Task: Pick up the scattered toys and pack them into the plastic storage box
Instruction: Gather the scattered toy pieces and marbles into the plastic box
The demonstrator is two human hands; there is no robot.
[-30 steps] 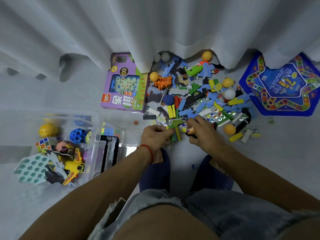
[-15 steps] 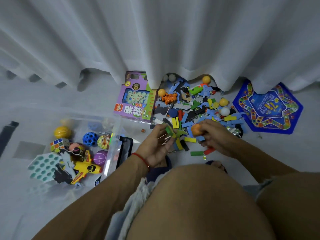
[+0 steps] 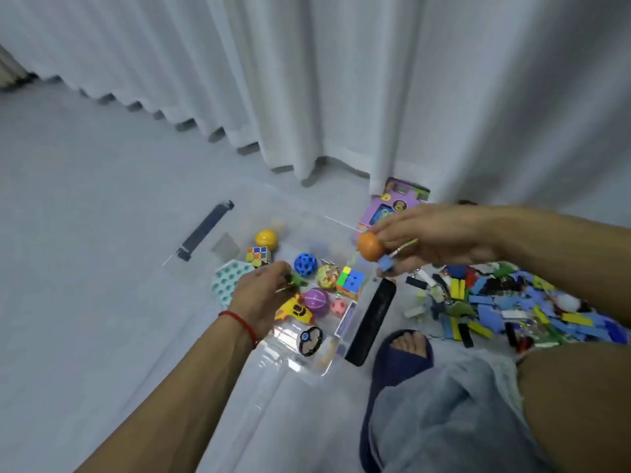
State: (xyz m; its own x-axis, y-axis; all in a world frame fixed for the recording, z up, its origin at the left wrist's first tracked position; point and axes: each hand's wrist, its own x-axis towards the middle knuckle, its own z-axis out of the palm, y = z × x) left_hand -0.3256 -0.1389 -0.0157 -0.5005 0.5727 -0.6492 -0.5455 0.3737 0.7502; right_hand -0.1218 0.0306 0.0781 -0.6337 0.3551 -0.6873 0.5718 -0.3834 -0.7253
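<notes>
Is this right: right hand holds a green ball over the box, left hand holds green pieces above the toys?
Not quite. The head view shows the ball in the right hand is orange, not green. The left hand does hold green pieces above the toys in the box.

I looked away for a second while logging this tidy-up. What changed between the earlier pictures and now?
Both hands left the pile and swung over the storage box: left hand gripping green pieces, right hand holding the orange ball and small blue pieces. Toys already boxed and the floor pile stayed put.
</notes>
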